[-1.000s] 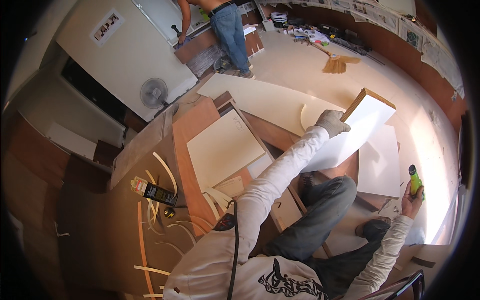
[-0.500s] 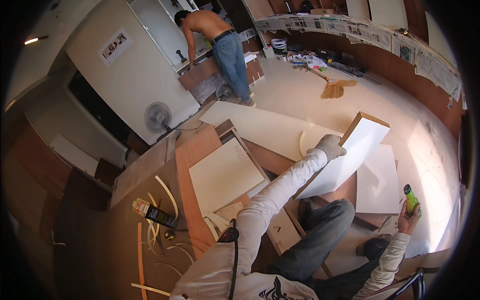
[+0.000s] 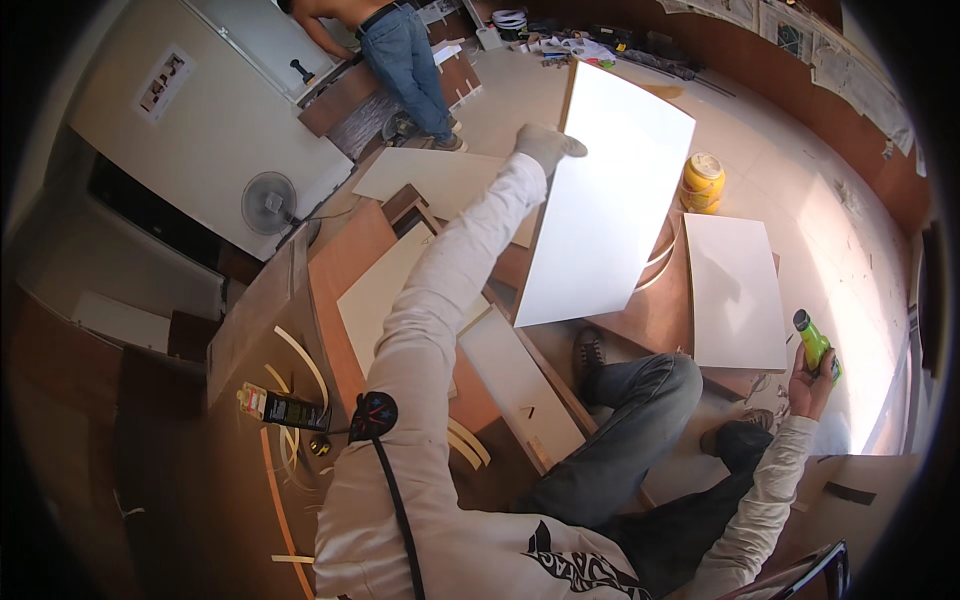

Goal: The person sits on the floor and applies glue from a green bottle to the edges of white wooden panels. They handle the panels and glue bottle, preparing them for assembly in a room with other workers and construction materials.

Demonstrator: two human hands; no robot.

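My left hand (image 3: 545, 148), in a pale work glove, grips a white-faced panel (image 3: 612, 190) by its left edge, near the top. The panel is held up and tilted, its broad white face showing. My bare right hand (image 3: 812, 385), at the right, is wrapped round a green, bottle-shaped thing with a black top (image 3: 812, 335). Its exact kind I cannot make out. Below the raised panel, a second white panel (image 3: 738, 300) lies on brown boards, with pale thin strips (image 3: 660, 265) curling beside it. Behind them stands a yellow tub (image 3: 703, 185).
On the left brown board are a black can (image 3: 290, 410), a tape measure (image 3: 319, 444) and loose edging strips (image 3: 300, 360). A standing fan (image 3: 270, 203) is farther back. Another person (image 3: 400, 60) bends over a cabinet at the far left. Tools and papers (image 3: 590, 48) lie along the back wall.
My left hand has raised the panel and turned it, so its wide white face now shows. The yellow tub has come into view. My right hand still holds the green thing.
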